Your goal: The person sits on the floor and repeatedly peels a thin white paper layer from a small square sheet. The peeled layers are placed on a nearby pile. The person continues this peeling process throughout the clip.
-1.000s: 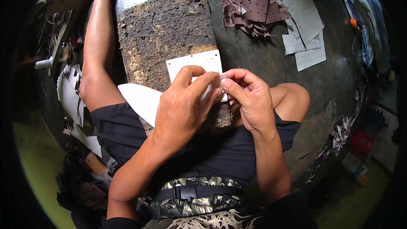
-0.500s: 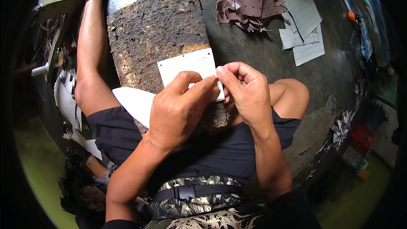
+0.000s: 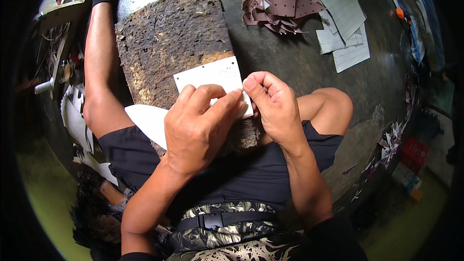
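A white card sheet with small punched holes (image 3: 209,76) lies on a rough brown board (image 3: 171,43) that rests on the dark floor between my legs. My left hand (image 3: 195,130) presses on the sheet's near edge, fingers curled over it. My right hand (image 3: 275,104) pinches the sheet's right corner between thumb and forefinger. The two hands touch over that corner, and what lies under the fingers is hidden. A second white piece (image 3: 151,122) sticks out beneath my left hand.
A heap of brown punched cut-outs (image 3: 278,0) lies at the far side. White lined sheets (image 3: 345,24) are stacked to its right. My left leg (image 3: 99,67) stretches along the board's left. Scraps and tools crowd the left edge.
Both hands have stayed on the white sheet's corner, with the fingers shifting slightly. The view has moved a little, so the board and sheet sit lower in the frame.
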Tool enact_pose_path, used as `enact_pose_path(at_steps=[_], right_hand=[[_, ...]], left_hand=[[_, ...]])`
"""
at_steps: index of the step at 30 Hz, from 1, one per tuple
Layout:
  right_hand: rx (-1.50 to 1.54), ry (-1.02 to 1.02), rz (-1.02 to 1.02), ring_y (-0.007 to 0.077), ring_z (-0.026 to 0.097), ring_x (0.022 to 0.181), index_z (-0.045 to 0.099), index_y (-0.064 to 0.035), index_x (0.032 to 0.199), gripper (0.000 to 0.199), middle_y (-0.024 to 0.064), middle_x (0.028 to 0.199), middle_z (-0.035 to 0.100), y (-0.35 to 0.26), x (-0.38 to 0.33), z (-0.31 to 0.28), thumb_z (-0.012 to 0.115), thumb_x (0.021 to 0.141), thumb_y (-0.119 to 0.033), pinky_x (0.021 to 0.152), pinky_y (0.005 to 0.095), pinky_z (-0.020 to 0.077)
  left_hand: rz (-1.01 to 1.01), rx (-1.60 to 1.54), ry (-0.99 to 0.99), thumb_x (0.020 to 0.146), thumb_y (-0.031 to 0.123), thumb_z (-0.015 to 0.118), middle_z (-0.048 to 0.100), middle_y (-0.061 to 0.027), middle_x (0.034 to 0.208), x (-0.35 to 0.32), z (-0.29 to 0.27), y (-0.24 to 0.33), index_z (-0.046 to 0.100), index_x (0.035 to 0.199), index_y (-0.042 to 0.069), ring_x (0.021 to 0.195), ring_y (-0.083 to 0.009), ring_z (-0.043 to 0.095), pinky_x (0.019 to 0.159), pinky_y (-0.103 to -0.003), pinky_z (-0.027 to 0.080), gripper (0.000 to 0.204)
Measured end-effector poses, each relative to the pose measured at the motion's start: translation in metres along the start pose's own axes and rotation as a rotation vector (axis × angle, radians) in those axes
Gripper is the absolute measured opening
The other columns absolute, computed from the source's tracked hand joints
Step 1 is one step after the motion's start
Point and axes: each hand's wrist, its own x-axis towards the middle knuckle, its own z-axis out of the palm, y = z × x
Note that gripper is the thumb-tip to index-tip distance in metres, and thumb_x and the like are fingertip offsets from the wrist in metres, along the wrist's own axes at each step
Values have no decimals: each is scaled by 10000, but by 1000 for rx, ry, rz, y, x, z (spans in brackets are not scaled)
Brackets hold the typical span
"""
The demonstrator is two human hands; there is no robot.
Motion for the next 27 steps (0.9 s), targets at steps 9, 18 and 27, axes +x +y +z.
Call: enact_pose_path(at_steps=[9, 18, 27], right_hand=[[-149, 87, -170, 57, 557, 830, 671, -5, 1103, 330, -12, 882, 638, 6, -5, 17, 675, 1220, -314, 720, 271, 509], [-19, 54, -44, 49, 550, 838, 678, -5, 1088, 333, -16, 889, 647, 12, 2, 9, 673, 1221, -310, 722, 268, 508], [-77, 75, -72, 55, 556, 811, 690, -9, 1078, 367, -22, 866, 639, 23, 12, 0, 676, 1216, -348, 717, 276, 504]], left_hand=[[-6, -28, 17, 885, 178, 957, 716, -21, 993, 1, 2, -3, 868, 1117, 136, 820, -235, 643, 718, -397, 534, 252], [21, -33, -27, 871, 176, 968, 708, -13, 976, 0, 1, -10, 870, 1110, 136, 809, -229, 619, 730, -407, 485, 261], [23, -29, -24, 856, 160, 974, 707, -11, 974, 0, 1, -10, 864, 1097, 136, 806, -227, 619, 732, -406, 487, 266]])
